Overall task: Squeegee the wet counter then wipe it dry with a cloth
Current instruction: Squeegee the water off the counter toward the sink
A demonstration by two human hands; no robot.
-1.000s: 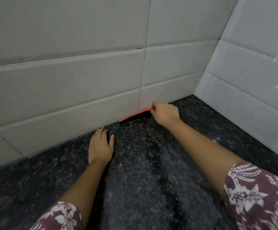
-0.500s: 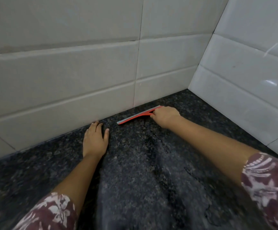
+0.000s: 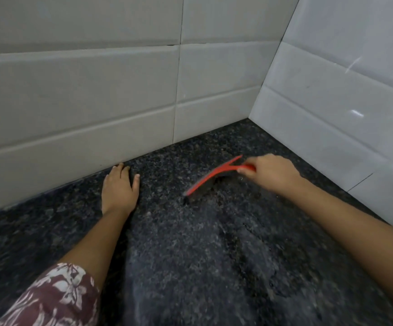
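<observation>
Squeegee (image 3: pixel 214 176) gripped by handle in closed right hand (image 3: pixel 270 171), blade angled left of it on wet counter (image 3: pixel 202 255), left hand (image 3: pixel 119 190) laid flat, open, beside wall (image 3: pixel 73 102)

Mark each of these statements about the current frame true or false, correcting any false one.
1. The right hand grips the handle of the red plastic squeegee. True.
2. The left hand holds a cloth. False: it lies flat and empty on the dark speckled granite counter, fingertips near the wall.
3. The squeegee blade is pressed against the white tiled back wall. False: it sits out on the counter, clear of both walls.
4. No cloth is visible anywhere. True.
5. The floral maroon sleeve covers the left wrist. False: the forearm and wrist are bare.
</observation>
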